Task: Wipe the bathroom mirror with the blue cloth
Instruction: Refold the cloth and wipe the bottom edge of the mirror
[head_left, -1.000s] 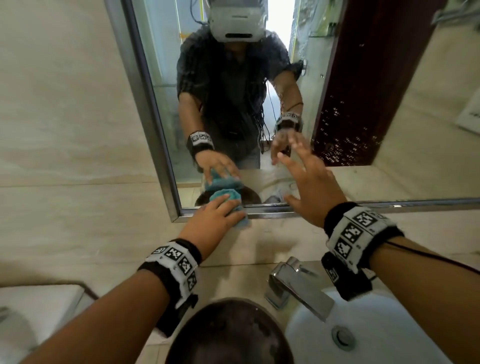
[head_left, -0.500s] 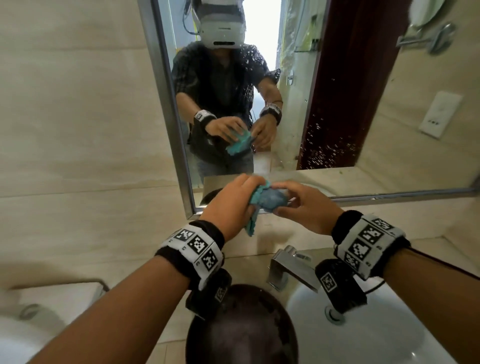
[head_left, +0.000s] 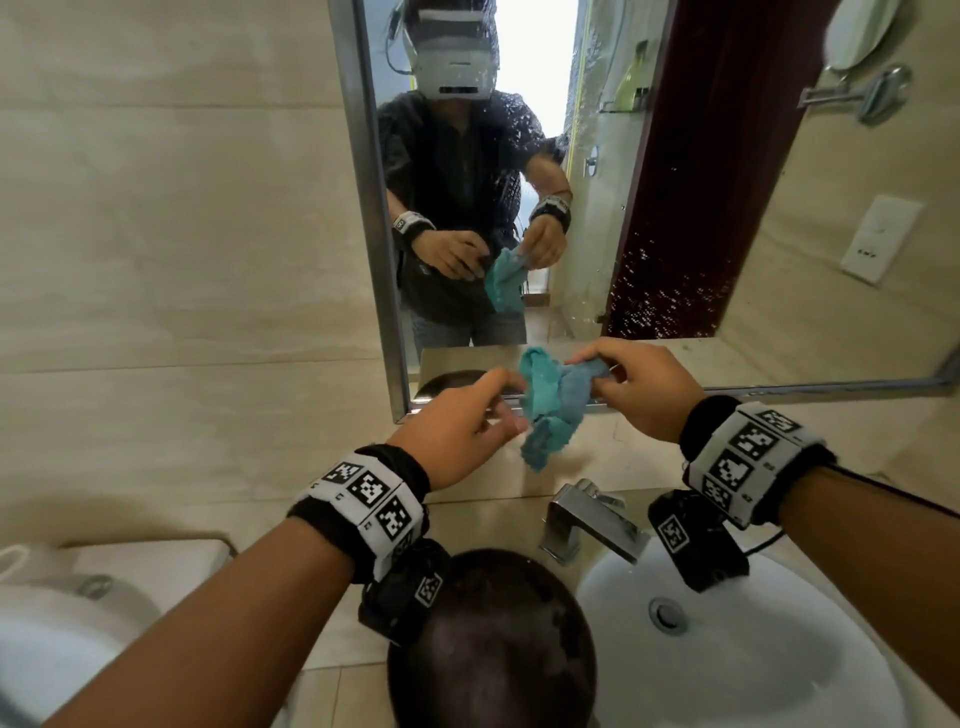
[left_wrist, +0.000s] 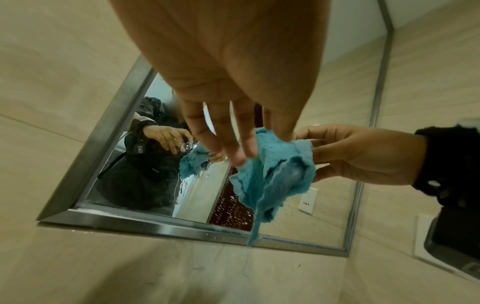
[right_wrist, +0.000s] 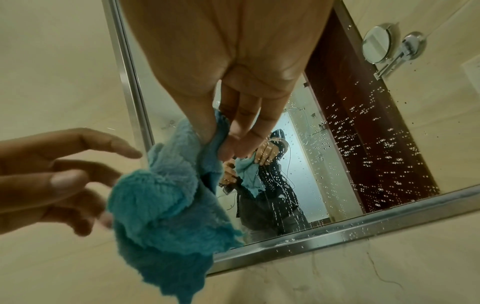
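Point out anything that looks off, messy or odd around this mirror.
The metal-framed bathroom mirror is spattered with water droplets, thickest over the reflected dark red door and along the bottom frame. The crumpled blue terry cloth hangs off the glass, pinched by the right hand; its edges look frayed.

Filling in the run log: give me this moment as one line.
right hand: pinches blue cloth | left hand: open beside cloth | cloth: bunched, hanging, off mirror | mirror: droplets on glass
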